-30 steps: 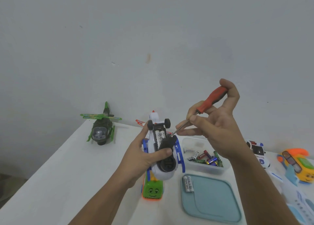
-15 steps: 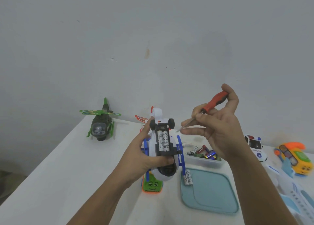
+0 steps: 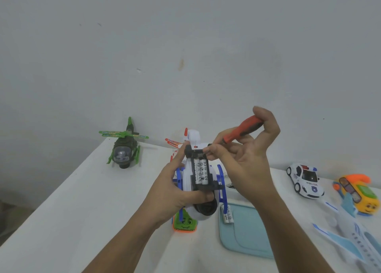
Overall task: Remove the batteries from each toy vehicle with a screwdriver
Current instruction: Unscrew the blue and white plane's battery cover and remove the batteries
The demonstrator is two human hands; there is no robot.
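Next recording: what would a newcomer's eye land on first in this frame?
Centre frame, the left hand grips a white toy helicopter belly-up above the table, its batteries exposed in the open black compartment. The right hand holds a red screwdriver while its fingers reach to the compartment's top end. A green toy helicopter sits at the table's far left.

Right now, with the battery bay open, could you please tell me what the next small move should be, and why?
Probably lift one of the batteries out by its far end with the fingertips of the right hand. They sit uncovered in the helicopter, which the left hand grips underside up; the right hand holds the screwdriver clear, fingertips at their far end.
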